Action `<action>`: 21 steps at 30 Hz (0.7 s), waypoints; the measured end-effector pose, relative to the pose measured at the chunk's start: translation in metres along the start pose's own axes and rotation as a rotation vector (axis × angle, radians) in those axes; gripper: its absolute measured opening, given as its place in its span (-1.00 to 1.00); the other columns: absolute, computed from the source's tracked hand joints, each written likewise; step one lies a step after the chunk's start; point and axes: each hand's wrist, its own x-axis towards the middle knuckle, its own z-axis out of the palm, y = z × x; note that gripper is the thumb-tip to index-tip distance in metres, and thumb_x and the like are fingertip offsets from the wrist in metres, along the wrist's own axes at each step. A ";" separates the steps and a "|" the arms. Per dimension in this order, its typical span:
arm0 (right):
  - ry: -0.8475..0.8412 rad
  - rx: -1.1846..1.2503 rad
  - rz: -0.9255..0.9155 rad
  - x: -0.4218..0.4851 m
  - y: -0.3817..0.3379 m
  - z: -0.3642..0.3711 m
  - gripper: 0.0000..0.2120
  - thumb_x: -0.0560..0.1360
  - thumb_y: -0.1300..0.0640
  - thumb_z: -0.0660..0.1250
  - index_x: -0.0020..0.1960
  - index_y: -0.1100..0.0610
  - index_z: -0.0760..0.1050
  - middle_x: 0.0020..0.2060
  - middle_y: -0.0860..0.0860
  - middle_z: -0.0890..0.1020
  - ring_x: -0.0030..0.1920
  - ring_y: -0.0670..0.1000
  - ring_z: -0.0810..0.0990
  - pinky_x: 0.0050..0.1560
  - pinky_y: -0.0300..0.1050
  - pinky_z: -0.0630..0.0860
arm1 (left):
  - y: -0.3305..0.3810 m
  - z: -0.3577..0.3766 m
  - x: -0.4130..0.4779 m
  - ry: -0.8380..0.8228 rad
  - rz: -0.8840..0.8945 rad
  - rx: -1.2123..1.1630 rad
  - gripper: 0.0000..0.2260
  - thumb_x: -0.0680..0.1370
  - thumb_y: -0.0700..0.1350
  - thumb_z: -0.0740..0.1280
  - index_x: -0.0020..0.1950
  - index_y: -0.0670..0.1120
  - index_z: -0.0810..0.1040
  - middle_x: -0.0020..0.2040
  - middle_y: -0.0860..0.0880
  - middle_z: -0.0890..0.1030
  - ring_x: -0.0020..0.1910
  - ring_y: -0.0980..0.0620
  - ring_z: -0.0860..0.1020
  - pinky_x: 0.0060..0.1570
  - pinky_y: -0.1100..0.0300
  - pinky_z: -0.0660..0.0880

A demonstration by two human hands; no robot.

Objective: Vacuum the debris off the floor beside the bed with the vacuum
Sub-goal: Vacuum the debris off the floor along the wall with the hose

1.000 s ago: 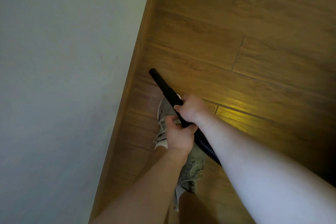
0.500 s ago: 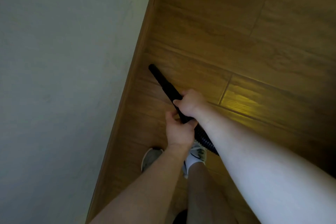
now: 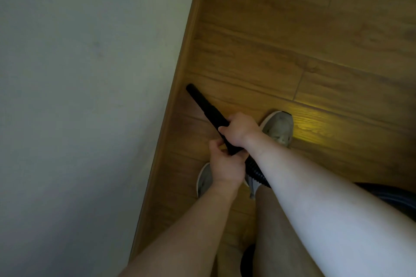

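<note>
The vacuum wand (image 3: 206, 108) is grasped by both hands and is laid low over the floor (image 3: 292, 51). From the grip, its long axis is run toward about eleven o'clock. The nozzle tip (image 3: 190, 87) is set at or just above the boards, just beside the wooden strip (image 3: 180, 96) that borders the pale surface (image 3: 90, 96). Whether that surface is bed or wall cannot be told.

The right hand (image 3: 239, 129) is placed nearer the tip, and its fingers are curled over the wand from above. The left hand (image 3: 225, 166) is set behind it, at about seven o'clock, and is wrapped round the wand's rear end, where the ribbed hose (image 3: 255, 170) is joined. From there the hose is led off between four and five o'clock and is hidden under the right forearm.

Both forearms are stretched forward and down, the right one crossing in from five o'clock. One shoe (image 3: 279, 127) is planted at three o'clock of the grip.

No debris can be made out in this light. Any coming stroke is judged to turn on that eleven o'clock line: the tip would be slid along the strip, steered chiefly by the leading right hand.
</note>
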 end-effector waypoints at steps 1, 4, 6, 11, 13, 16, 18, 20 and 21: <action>-0.002 0.001 0.004 -0.003 0.001 0.007 -0.71 0.61 -0.03 0.28 0.20 0.12 0.60 -0.07 0.09 0.65 -0.13 0.07 0.61 -0.21 -0.14 0.52 | -0.005 -0.005 -0.002 -0.001 -0.001 0.004 -0.61 0.53 -0.34 0.44 0.26 -0.07 0.40 0.00 -0.03 0.65 -0.05 0.09 0.65 -0.14 0.19 0.64; 0.005 0.003 0.006 -0.012 0.004 0.026 -0.71 0.60 -0.03 0.29 0.19 0.13 0.60 -0.04 0.10 0.66 -0.13 0.08 0.61 -0.19 -0.14 0.53 | -0.020 -0.018 -0.009 0.005 -0.003 0.019 -0.63 0.53 -0.34 0.44 0.21 -0.05 0.40 -0.03 -0.01 0.65 -0.04 0.03 0.66 -0.13 0.15 0.62; 0.004 0.012 0.011 -0.019 0.006 0.039 -0.71 0.61 -0.03 0.30 0.20 0.13 0.60 -0.02 0.11 0.66 -0.14 0.08 0.59 -0.22 -0.16 0.48 | -0.029 -0.028 -0.015 -0.006 -0.002 0.034 -0.64 0.54 -0.35 0.43 0.20 -0.05 0.39 -0.04 0.01 0.64 -0.09 0.12 0.66 -0.22 0.25 0.59; -0.008 0.035 0.025 -0.036 0.017 0.071 -0.72 0.60 -0.02 0.30 0.19 0.13 0.60 -0.09 0.09 0.65 -0.19 0.06 0.58 -0.34 -0.17 0.43 | -0.056 -0.046 -0.030 -0.019 -0.020 0.034 -0.64 0.55 -0.38 0.40 0.25 -0.12 0.39 -0.06 -0.01 0.61 -0.20 0.18 0.62 -0.37 0.37 0.54; -0.008 0.036 0.028 -0.042 0.020 0.082 -0.73 0.60 -0.02 0.31 0.16 0.14 0.60 -0.18 0.05 0.60 -0.27 0.00 0.53 -0.40 -0.19 0.38 | -0.067 -0.052 -0.034 -0.004 -0.016 0.033 -0.64 0.54 -0.35 0.42 0.20 -0.03 0.41 -0.01 -0.02 0.62 -0.10 0.10 0.62 -0.30 0.32 0.56; -0.001 0.053 0.036 -0.050 0.025 0.095 -0.77 0.60 0.00 0.31 0.13 0.12 0.61 -0.27 -0.01 0.55 -0.33 -0.07 0.50 -0.41 -0.20 0.38 | -0.079 -0.060 -0.040 0.007 -0.009 0.032 -0.63 0.53 -0.34 0.43 0.14 0.05 0.41 0.01 0.01 0.63 -0.07 0.16 0.65 -0.24 0.29 0.57; -0.001 0.058 0.037 -0.054 0.026 0.102 -0.79 0.60 0.01 0.31 0.11 0.10 0.61 -0.29 -0.03 0.55 -0.32 -0.07 0.51 -0.40 -0.21 0.38 | -0.085 -0.063 -0.043 0.001 -0.008 0.021 -0.64 0.54 -0.37 0.41 0.17 0.00 0.41 -0.02 0.01 0.62 -0.20 0.27 0.65 -0.30 0.36 0.56; -0.006 0.044 0.030 -0.058 0.026 0.108 -0.79 0.60 0.01 0.31 0.11 0.10 0.60 -0.25 -0.01 0.57 -0.30 -0.04 0.53 -0.39 -0.21 0.38 | -0.090 -0.067 -0.046 -0.002 -0.014 0.008 -0.64 0.55 -0.39 0.39 0.22 -0.07 0.40 -0.04 0.00 0.62 -0.29 0.33 0.63 -0.35 0.42 0.53; -0.008 0.034 0.025 -0.059 0.026 0.111 -0.78 0.60 0.00 0.31 0.12 0.11 0.60 -0.20 0.02 0.60 -0.28 -0.01 0.54 -0.39 -0.20 0.39 | -0.094 -0.069 -0.046 0.002 -0.015 0.007 -0.63 0.55 -0.38 0.39 0.24 -0.08 0.40 -0.04 0.00 0.62 -0.28 0.32 0.64 -0.35 0.42 0.53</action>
